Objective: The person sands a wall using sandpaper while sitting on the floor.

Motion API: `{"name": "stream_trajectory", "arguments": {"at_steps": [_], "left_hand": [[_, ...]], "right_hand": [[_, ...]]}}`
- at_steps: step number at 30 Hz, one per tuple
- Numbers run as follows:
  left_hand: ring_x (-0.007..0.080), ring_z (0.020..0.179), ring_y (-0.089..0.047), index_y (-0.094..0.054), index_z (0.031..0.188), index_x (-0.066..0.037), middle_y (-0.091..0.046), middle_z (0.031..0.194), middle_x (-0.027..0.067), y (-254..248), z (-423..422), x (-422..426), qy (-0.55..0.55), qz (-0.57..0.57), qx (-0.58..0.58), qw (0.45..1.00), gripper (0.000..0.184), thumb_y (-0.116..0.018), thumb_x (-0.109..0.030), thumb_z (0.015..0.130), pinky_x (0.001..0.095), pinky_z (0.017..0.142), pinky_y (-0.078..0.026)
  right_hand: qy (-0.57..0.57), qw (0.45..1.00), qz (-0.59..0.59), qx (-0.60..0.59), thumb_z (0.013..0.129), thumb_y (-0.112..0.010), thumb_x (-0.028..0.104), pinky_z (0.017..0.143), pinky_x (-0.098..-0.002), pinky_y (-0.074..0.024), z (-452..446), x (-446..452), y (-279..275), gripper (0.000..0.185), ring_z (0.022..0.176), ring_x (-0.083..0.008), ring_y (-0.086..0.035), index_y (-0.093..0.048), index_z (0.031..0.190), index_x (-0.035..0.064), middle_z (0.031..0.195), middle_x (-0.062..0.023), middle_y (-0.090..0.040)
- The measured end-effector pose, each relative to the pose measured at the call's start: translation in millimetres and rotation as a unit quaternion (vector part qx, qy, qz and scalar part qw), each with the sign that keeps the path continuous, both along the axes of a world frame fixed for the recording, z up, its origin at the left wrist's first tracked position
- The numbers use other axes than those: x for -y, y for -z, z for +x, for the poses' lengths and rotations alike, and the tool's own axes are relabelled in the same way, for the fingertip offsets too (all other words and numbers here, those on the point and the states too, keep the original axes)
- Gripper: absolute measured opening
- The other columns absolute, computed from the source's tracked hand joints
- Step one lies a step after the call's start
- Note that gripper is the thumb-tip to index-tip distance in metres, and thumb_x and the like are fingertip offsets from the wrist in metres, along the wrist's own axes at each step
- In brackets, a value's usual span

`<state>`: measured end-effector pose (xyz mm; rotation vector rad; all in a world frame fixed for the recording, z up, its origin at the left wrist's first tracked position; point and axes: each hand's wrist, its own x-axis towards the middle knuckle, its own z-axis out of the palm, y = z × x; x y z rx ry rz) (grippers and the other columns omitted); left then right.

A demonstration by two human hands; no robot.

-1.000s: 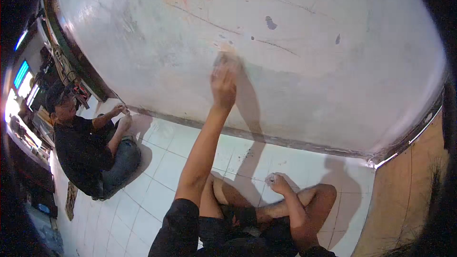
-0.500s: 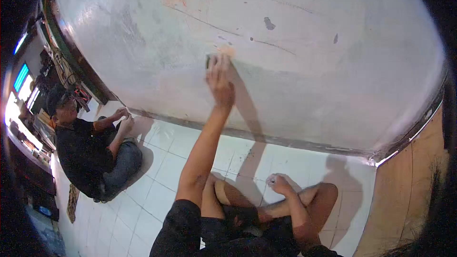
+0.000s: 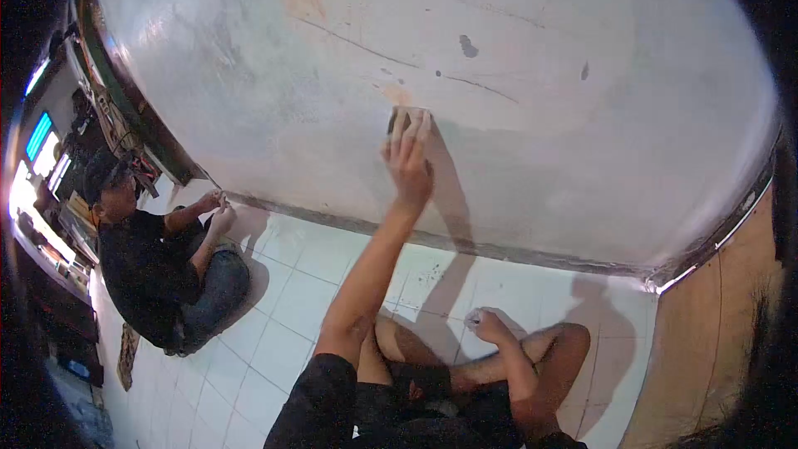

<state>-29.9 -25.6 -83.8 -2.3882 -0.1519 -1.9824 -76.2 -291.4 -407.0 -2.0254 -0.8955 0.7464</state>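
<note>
My left hand (image 3: 407, 150) reaches up and presses a dark flat pad (image 3: 392, 120) against the pale wall (image 3: 565, 166). Its fingers lie over the pad, whitish at the tips, and hide most of it. Just above them is an orange smudge (image 3: 396, 94) on the wall. Low on the right, my right hand (image 3: 492, 326) rests by my crossed legs, its fingers curled around something whitish that is too small to make out.
Another person (image 3: 158, 258) in dark clothes sits on the floor at the left, hands together. White tiles (image 3: 291, 299) run along the wall's foot. A brown wooden panel (image 3: 706, 324) stands at right. Scratches and grey patches (image 3: 469, 46) mark the wall.
My left hand has slid with the pad to the right and slightly down across the wall, away from the orange smudge. My right hand stays in place.
</note>
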Motion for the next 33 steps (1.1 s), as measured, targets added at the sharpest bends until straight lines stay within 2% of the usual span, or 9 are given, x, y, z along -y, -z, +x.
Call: {"name": "stream_trajectory", "arguments": {"at_steps": [4, 8, 12, 15, 18, 21, 26, 29, 33], "left_hand": [[0.0294, 0.128, -0.044, -0.056, 0.128, -0.008, -0.055, 0.13, 0.0075, 20, 3, 9, 0.02, 0.099, -0.081, 0.992, 0.05, -0.045, 0.001, 0.08, 0.0421, 0.099, -0.03], [0.0272, 0.127, -0.046, -0.058, 0.124, -0.007, -0.057, 0.128, 0.0076, 11, 14, 28, -0.031, -0.08, 0.047, 0.995, 0.043, -0.044, 0.0, 0.084, 0.0415, 0.098, -0.03], [0.0313, 0.128, -0.044, -0.058, 0.125, -0.006, -0.056, 0.129, 0.0098, 34, 21, 16, 0.04, 0.104, -0.04, 0.993, 0.049, -0.048, 0.003, 0.077, 0.0427, 0.097, -0.031], [0.0302, 0.128, -0.045, -0.059, 0.125, -0.007, -0.057, 0.129, 0.0092, 29, 27, 27, 0.002, -0.036, 0.047, 0.998, 0.051, -0.047, 0.005, 0.076, 0.0439, 0.101, -0.028], [0.03, 0.129, -0.043, -0.057, 0.126, -0.008, -0.057, 0.127, 0.0089, 29, 20, 46, 0.034, -0.039, 0.018, 0.999, 0.055, -0.045, 0.007, 0.075, 0.0435, 0.101, -0.027], [0.0298, 0.13, -0.043, -0.056, 0.126, -0.007, -0.057, 0.127, 0.0087, 14, 9, 38, 0.02, -0.07, 0.0, 0.997, 0.054, -0.044, 0.008, 0.076, 0.0437, 0.102, -0.027], [0.0286, 0.13, -0.043, -0.056, 0.126, -0.005, -0.056, 0.13, 0.0072, 29, 18, 52, 0.03, 0.009, -0.04, 0.999, 0.051, -0.045, 0.007, 0.077, 0.0435, 0.1, -0.028], [0.0279, 0.13, -0.043, -0.055, 0.127, -0.006, -0.055, 0.132, 0.0061, 20, 24, 51, -0.015, -0.068, 0.029, 0.997, 0.051, -0.046, 0.005, 0.078, 0.0429, 0.101, -0.027], [0.0279, 0.131, -0.041, -0.053, 0.13, -0.006, -0.055, 0.132, 0.0067, 30, 22, 29, -0.009, 0.023, -0.012, 1.0, 0.052, -0.046, 0.005, 0.08, 0.0425, 0.102, -0.026]], "right_hand": [[-0.022, 0.999, -0.025, -0.017, 0.08, -0.066, 0.028, 0.083, -0.0401, -0.0486, 4, 0, -7, 0.031, 0.092, -0.0326, -0.063, -0.064, 0.1, 0.005, 0.097, -0.0195, -0.066], [0.006, 0.999, -0.042, -0.008, 0.081, -0.066, 0.03, 0.084, -0.0412, -0.0484, -6, 4, -34, 0.033, 0.095, -0.0348, -0.063, -0.064, 0.101, 0.005, 0.097, -0.0205, -0.066], [-0.045, 0.997, -0.047, -0.036, 0.081, -0.065, 0.031, 0.087, -0.0427, -0.0472, 2, 3, -40, 0.037, 0.101, -0.0365, -0.06, -0.062, 0.105, 0.0033, 0.102, -0.0219, -0.065], [-0.018, 0.994, -0.104, -0.011, 0.082, -0.064, 0.031, 0.087, -0.0431, -0.0475, -3, 0, -48, 0.039, 0.1, -0.0377, -0.061, -0.061, 0.107, 0.0019, 0.104, -0.0231, -0.064], [-0.053, 0.996, -0.067, 0.004, 0.082, -0.063, 0.031, 0.086, -0.0433, -0.0478, 3, 1, -25, 0.039, 0.098, -0.039, -0.061, -0.06, 0.108, 0.0021, 0.102, -0.024, -0.064], [-0.072, 0.995, 0.008, 0.072, 0.082, -0.063, 0.033, 0.078, -0.0479, -0.0482, 10, -4, 78, 0.035, 0.087, -0.043, -0.06, -0.061, 0.099, 0.0025, 0.095, -0.0224, -0.065], [-0.061, 0.996, -0.067, 0.0, 0.081, -0.064, 0.028, 0.085, -0.0421, -0.0482, -2, 3, -45, 0.035, 0.095, -0.0371, -0.063, -0.062, 0.105, 0.0026, 0.097, -0.0219, -0.066], [-0.051, 0.997, -0.049, -0.009, 0.081, -0.064, 0.029, 0.084, -0.0409, -0.0484, 5, 2, -21, 0.036, 0.096, -0.0362, -0.063, -0.062, 0.105, 0.0026, 0.099, -0.0206, -0.066], [-0.048, 0.998, -0.049, -0.017, 0.083, -0.062, 0.035, 0.086, -0.041, -0.0475, 5, 3, -14, 0.04, 0.099, -0.0354, -0.061, -0.062, 0.103, 0.0006, 0.104, -0.0215, -0.065]]}}
